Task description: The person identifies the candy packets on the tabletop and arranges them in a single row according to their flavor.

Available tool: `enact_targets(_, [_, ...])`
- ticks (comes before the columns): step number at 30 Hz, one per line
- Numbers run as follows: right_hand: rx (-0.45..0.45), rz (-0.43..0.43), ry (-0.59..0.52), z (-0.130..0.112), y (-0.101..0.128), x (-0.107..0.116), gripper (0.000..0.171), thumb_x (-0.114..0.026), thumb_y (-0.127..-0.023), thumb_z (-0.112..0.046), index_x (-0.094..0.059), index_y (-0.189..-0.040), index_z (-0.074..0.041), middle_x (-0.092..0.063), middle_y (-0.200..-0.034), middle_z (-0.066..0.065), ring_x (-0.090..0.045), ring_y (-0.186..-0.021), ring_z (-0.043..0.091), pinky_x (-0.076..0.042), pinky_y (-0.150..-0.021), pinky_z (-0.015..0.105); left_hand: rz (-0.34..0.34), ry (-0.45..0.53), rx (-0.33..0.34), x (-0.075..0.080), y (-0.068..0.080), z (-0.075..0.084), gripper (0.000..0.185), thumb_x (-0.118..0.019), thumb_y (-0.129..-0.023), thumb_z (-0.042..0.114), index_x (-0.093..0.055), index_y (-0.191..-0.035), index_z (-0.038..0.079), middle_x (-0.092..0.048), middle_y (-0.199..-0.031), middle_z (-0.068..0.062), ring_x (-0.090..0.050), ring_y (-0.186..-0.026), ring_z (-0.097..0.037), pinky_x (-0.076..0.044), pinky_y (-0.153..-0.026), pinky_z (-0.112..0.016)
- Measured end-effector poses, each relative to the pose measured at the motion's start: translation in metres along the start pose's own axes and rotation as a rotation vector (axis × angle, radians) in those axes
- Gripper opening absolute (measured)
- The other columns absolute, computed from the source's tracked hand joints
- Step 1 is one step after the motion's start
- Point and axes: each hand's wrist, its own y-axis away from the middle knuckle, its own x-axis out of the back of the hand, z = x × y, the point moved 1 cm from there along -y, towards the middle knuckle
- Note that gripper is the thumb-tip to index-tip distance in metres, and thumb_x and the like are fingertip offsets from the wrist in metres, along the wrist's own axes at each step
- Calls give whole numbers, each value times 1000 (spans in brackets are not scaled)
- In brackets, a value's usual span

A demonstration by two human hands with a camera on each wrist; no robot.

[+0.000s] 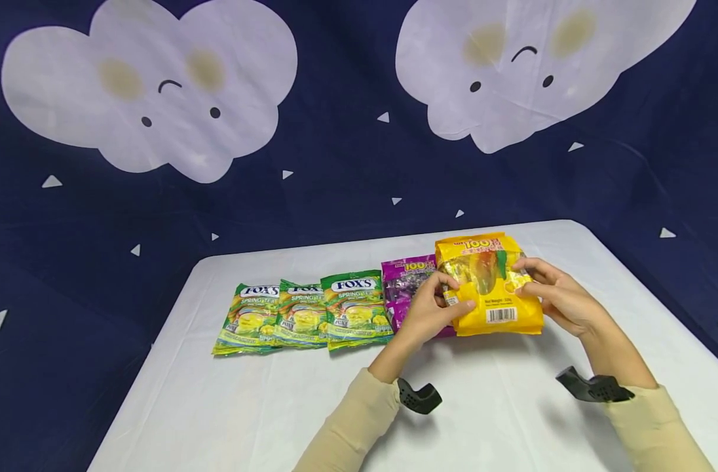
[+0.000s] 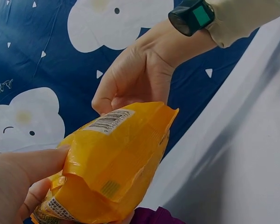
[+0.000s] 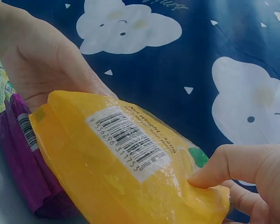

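Note:
Both hands grip a yellow candy bag (image 1: pixel 490 288) by its opposite sides and hold it up at the right end of a row of bags. My left hand (image 1: pixel 432 307) pinches the left side, its thumb on the front. On the right side my right hand (image 1: pixel 562 296) does the same. A barcode faces the right wrist camera on the yellow bag (image 3: pixel 130 154). Partly hidden behind the left hand is a purple candy bag (image 1: pixel 403 283), which also shows below the yellow one in the right wrist view.
Left of the purple bag lie three green Fox's Spring Tea bags, the right one (image 1: pixel 357 311), the middle one (image 1: pixel 301 316) and the left one (image 1: pixel 249 321), partly overlapping. They rest on a white-covered table (image 1: pixel 217 413). A dark blue cloud-patterned cloth (image 1: pixel 335 164) hangs behind.

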Motion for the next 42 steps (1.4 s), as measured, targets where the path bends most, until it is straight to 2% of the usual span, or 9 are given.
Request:
enact_targets(7, [19,-17,-14,2,0,1,37,-56,-89,7,-54,-119,-15,-12,-152,10,-51,-104,12,-53,-79,23,19,-66,-29,-1,2,-1,32,-79,-80,22,-56,-101,16,-45,-99,2,-46,-71,-9,-42,-59,-19])
enact_targets(11, [10,-22,-1,4,0,4,38,-56,-89,6,-53,-120,-16,-9,-154,10,-50,-106,12,-52,-81,23,24,-69,-31,-3,2,-3,33,-80,-79,21,-56,-100,18,-44,-101,2,-49,-73,-8,-47,-60,-18])
enact_targets(17, [16,-39,-19,8,0,11,37,-57,-89,7,-56,-118,-17,-25,-144,3,-54,-100,12,-53,-78,25,34,-109,-39,-8,0,-5,34,-81,-78,22,-56,-100,17,-42,-100,2,-48,-73,-7,-46,-59,-17])
enact_targets(24, [18,-66,-104,16,3,26,39,-53,-90,11,-60,-115,-18,-46,-125,-1,-58,-94,12,-55,-75,26,-5,-151,-22,-16,-1,-4,40,-84,-76,23,-57,-106,22,-40,-99,2,-44,-75,-9,-40,-61,-18])
enact_targets(29, [9,-88,-151,19,1,35,41,-50,-91,12,-60,-117,-18,-44,-126,-2,-59,-94,14,-55,-76,28,7,-180,1,-22,-4,0,44,-86,-74,22,-60,-110,24,-41,-99,4,-47,-78,-10,-43,-63,-19])
enact_targets(35, [-2,-99,-187,22,-2,45,40,-47,-93,11,-60,-116,-19,-42,-124,1,-60,-93,16,-55,-75,29,60,-218,12,-33,-7,5,46,-83,-77,21,-63,-118,22,-47,-107,3,-48,-84,-12,-44,-66,-18])
enact_targets(42, [-61,-103,-195,25,-11,59,38,-45,-95,8,-61,-114,-21,-53,-115,0,-62,-91,20,-56,-74,33,104,-311,52,-43,-13,10,46,-80,-81,22,-64,-124,22,-55,-118,-1,-50,-98,-10,-45,-82,-22])
